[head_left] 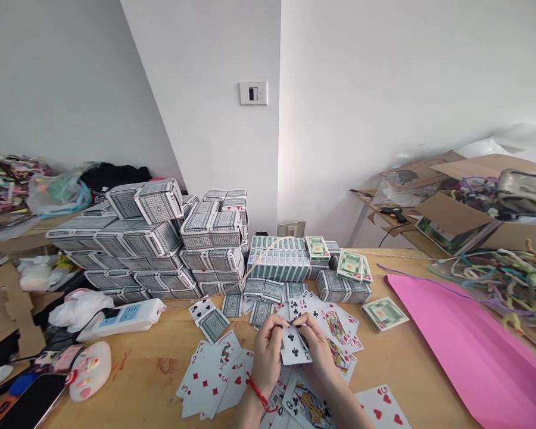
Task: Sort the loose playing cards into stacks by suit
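Note:
My left hand [269, 351], with a red string bracelet at its wrist, grips the left edge of a small clubs card [295, 353]. At the card's upper right edge, the fingers of my right hand [315, 345] are closed on it too, and a dark narrow thing shows beside them. Loose face-up cards lie around and under both hands, among them a queen of clubs [307, 403] and a fan of diamonds and hearts [208, 378] to the left. Face-down cards [214, 324] lie behind the fan.
Tall stacks of bundled cards [138, 238] stand at the back left. Green card boxes [385, 313] are at the right, near a pink sheet [469, 351]. A power strip [127, 317] and a phone [33, 402] lie at the left; an open carton [458, 223] stands back right.

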`<state>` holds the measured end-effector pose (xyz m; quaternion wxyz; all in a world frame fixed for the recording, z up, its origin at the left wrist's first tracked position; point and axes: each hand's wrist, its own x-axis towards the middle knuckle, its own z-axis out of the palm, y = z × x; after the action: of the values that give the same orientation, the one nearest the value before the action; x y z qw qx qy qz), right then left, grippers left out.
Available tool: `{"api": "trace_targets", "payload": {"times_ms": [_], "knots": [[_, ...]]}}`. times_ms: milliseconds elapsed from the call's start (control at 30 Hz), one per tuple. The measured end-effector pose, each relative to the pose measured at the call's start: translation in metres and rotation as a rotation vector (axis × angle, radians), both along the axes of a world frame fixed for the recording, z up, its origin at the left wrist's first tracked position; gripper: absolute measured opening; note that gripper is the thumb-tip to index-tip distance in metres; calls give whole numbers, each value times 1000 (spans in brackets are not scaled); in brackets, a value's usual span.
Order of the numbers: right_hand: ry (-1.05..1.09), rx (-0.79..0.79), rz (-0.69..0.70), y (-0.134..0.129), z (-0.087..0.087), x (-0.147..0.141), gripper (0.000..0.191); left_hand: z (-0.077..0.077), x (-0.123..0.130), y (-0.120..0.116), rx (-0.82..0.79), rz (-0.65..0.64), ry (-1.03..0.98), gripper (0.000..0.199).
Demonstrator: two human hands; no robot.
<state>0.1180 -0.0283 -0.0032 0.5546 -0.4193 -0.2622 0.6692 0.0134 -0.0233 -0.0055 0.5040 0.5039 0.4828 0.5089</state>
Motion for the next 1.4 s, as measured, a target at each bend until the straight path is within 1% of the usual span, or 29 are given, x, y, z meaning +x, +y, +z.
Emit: {"api": "trace_targets", "payload": {"times_ms": [67,167,267,333,400,533,600,633,667,700,733,800,933,1000,1067,1233,1333,1400], "knots": [[41,7,-8,-1,2,1,10,0,0,-1,56,21,69,14],[55,24,6,-1,0,4,9,2,-3,-2,128,7,173,16],[12,39,56,0,-5,6,22,4,-8,-1,194,-18,276,17],[-72,73,96,2,-7,6,25,6,-12,-1,220,-43,333,18],[-185,127,100,5,-9,7,27,9,-15,0,267,-69,359,19],[-401,244,-28,9,-13,9,31,15,-15,2,334,-133,311,16],[-472,267,-73,10,-15,9,33,15,-12,3,293,-132,280,16],[-496,269,-79,11,-16,9,33,14,-11,3,247,-105,265,17],[-515,271,-81,11,-17,9,34,12,-10,4,188,-71,250,18],[-528,273,-75,10,-18,9,34,9,-9,5,120,0,229,19],[-536,276,-65,10,-19,9,33,6,-8,6,57,40,204,19],[-529,280,-41,10,-21,10,33,-1,-8,9,-37,84,148,19],[-468,279,11,10,-23,12,34,-9,-12,14,-131,69,-49,18],[-447,278,31,10,-23,12,33,-10,-14,16,-193,63,-148,17],[-438,277,32,10,-22,10,33,-10,-16,17,-239,70,-194,19],[-432,234,-2,11,-23,7,33,-8,-15,17,-223,105,-160,31],[-376,172,-86,13,-26,9,33,-9,-12,16,-185,65,-157,40],[-321,142,-144,13,-26,12,32,-10,-10,16,-159,22,-149,42]]}}
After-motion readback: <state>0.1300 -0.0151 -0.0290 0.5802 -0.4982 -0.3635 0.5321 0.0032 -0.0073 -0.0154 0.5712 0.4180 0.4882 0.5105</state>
